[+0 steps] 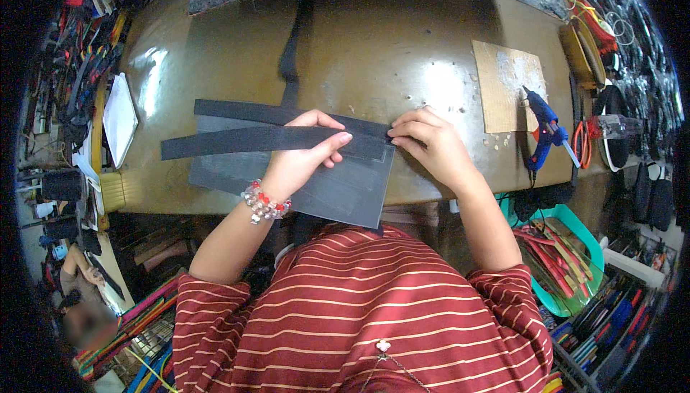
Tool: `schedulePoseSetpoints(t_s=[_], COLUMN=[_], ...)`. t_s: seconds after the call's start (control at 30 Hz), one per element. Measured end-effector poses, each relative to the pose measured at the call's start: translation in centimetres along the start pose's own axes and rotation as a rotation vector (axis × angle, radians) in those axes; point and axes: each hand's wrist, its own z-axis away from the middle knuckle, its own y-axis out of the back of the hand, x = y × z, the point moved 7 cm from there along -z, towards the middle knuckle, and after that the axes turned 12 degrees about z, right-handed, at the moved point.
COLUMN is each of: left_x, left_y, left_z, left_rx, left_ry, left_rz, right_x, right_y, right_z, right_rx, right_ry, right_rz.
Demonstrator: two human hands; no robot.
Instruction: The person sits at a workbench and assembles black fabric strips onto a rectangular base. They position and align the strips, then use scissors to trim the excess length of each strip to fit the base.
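A: What is at the left?
B: A white sheet [120, 120] lies on the table [374, 48], near its left edge.
A: And right of that?
B: Two arms of black strip. The near strip [223, 143] reaches left, over the grey panel [323, 195]; the far strip [237, 111] runs along the panel's far edge. I can't tell whether they are one piece.
A: Where is the panel?
B: In front of the person, partly on the table, its near corner past the table's near edge.
A: The left hand [305, 156]?
B: Grasping the near strip between thumb and fingers, above the panel. A beaded bracelet [266, 202] circles the wrist.
A: The right hand [431, 145]?
B: Its fingertips pinch the black strip at the panel's far right corner.
A: Farther right?
B: Cardboard [499, 84], with a blue glue gun [546, 131] at its right edge, then a tool with orange handles [586, 145]. Nearer, a green basket [600, 249] holds red strips [557, 256].
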Motion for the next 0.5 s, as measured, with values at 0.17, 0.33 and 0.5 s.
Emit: schedulePoseSetpoints(t_s=[0.17, 0.33, 0.5], left_x=[-0.49, -0.06, -0.05], left_y=[-0.44, -0.78, -0.77], left_z=[0.11, 0.17, 0.18], left_rx=[-0.001, 0.048, 0.038], left_ry=[0.016, 0.006, 0.001], left_rz=[-0.089, -0.168, -0.205], right_x=[0.49, 0.27, 0.21], right_y=[-0.52, -0.08, -0.01], right_z=[0.25, 0.02, 0.04], right_rx=[0.003, 0.011, 0.014], right_ry=[-0.027, -0.036, -0.051], right_rz=[-0.022, -0.011, -0.03])
